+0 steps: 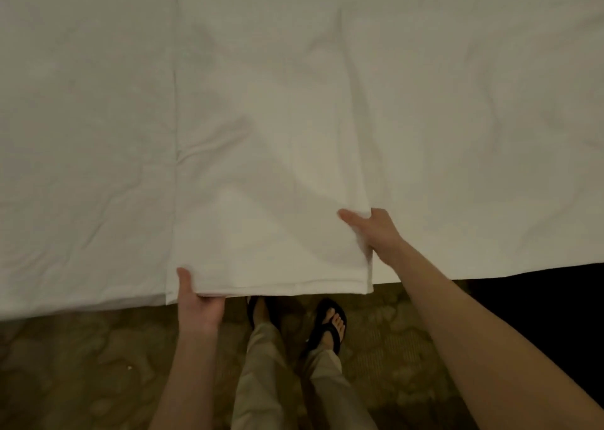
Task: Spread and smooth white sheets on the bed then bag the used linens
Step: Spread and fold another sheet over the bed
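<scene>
Folded white sheet (268,201): lies on the bed (81,102), over a spread white sheet, its near hem at the bed's edge. Left hand (200,302): thumb on top, fingers (212,296) tucked under the near left corner, pinching it. Right hand (376,230): gripping the sheet's right edge, thumb pressed on top. Patterned carpet (81,364) below; feet in black flip-flops (327,328).
</scene>
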Tool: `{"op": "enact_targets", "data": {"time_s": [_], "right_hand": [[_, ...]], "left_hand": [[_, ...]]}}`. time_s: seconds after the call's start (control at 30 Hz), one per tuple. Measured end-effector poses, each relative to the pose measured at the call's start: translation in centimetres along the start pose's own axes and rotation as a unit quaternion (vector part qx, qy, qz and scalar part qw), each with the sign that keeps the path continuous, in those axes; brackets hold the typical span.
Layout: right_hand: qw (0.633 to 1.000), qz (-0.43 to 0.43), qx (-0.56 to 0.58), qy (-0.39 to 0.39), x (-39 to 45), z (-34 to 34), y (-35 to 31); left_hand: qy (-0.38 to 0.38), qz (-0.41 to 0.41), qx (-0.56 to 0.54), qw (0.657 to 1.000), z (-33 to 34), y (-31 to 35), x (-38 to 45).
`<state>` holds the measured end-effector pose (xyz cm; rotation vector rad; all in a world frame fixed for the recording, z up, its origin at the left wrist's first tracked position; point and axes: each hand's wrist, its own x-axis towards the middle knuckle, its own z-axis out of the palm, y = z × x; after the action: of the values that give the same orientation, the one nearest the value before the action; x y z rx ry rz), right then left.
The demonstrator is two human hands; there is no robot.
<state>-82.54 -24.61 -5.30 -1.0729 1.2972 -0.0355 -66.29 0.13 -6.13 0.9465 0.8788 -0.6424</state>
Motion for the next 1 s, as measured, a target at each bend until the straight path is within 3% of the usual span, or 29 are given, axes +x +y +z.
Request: {"op": "enact_targets", "data": {"time_s": [0.2, 0.3, 0.4, 0.47, 0.57, 0.67, 0.73, 1.0], "right_hand": [[0.999, 0.027, -0.012, 0.021, 1.6, 0.9, 1.6], [0.999, 0.028, -0.039, 0.011, 2.1, -0.2, 0.3], [0.999, 0.007, -0.027, 0.043, 3.2, -0.8, -1.7], [0.998, 0.002, -0.017, 0.054, 4.2, -0.7, -3.4], [0.999, -0.013, 0.0, 0.052, 6.1, 0.1, -6.1], [0.998, -0.022, 0.016, 0.06, 8.3, 1.0, -8.4], [0.997, -0.03, 0.029, 0.072, 10.0, 1.4, -9.8], [0.992, -0.038, 0.033, 0.112, 17.7, 2.7, -17.2]], "left_hand": [[0.043, -0.021, 0.074, 0.996, -1.5, 1.0, 1.8], [0.123, -0.017, 0.169, 0.978, -2.7, 2.3, 1.1], [0.25, 0.041, 0.336, 0.907, -3.3, 3.4, 0.8], [0.276, 0.118, 0.434, 0.85, -1.9, 4.0, 0.8], [0.184, 0.208, 0.529, 0.801, 2.0, 5.0, 2.1], [0.059, 0.201, 0.543, 0.813, 6.6, 6.8, 4.9], [0.029, 0.187, 0.541, 0.819, 9.7, 8.1, 7.2], [-0.082, 0.178, 0.598, 0.777, 21.7, 11.7, 14.9]]}}
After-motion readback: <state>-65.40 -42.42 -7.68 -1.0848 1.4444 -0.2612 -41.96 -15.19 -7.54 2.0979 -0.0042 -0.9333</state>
